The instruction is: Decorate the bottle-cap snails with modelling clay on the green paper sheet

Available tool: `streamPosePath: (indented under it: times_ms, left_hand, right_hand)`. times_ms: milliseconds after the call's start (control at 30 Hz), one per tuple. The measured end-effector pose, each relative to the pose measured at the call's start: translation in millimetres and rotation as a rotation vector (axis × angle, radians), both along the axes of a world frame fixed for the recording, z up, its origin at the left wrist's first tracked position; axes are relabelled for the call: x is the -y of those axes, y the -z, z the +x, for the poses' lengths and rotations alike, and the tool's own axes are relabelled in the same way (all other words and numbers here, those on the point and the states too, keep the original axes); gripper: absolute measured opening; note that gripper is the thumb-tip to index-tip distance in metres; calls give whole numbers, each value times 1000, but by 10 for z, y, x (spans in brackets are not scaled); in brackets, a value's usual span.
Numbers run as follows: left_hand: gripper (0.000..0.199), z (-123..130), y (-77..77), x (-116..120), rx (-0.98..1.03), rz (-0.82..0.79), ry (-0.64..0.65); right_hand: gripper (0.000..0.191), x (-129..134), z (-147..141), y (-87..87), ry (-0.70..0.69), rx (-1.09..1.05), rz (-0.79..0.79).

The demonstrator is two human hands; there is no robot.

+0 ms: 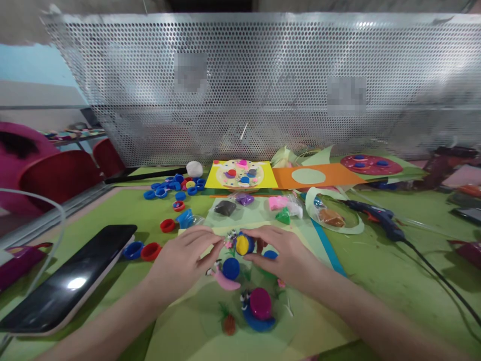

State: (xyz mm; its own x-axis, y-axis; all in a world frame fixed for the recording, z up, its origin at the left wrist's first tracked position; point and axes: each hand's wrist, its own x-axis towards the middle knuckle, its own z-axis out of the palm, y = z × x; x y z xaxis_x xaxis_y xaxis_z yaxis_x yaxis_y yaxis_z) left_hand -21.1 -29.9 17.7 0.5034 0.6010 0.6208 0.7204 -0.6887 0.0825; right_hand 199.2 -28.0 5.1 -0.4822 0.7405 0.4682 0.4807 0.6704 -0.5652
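My right hand (287, 250) pinches a yellow-and-blue bottle cap (244, 244) between thumb and fingers, above a pale green sheet (180, 326). Left of the cap, my left hand (184, 255) has its fingertips pressed together beside a small pink flower (229, 244); whatever they hold is too small to make out. Below my hands lies a pink clay snail (225, 280) with a blue cap as its shell. Nearer to me is a blue clay snail (259, 321) with a magenta cap shell, next to a small brown clay pineapple (229, 324). A blue cap (270, 254) is partly hidden by my right hand.
A phone (75, 281) lies at left, near loose blue and red caps (168, 225). Bags of clay (225, 207) lie behind my hands. A glue gun (379, 215) with a trailing cord rests at right. A perforated metal panel (263, 100) stands at the back.
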Motion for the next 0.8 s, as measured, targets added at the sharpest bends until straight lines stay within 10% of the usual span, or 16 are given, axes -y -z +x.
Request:
streamPosePath:
  times_ms: [800]
  left_hand:
    - [17,185,25,89,320,-435,7]
  right_hand:
    - [26,154,-137,-14,5,-93,-243]
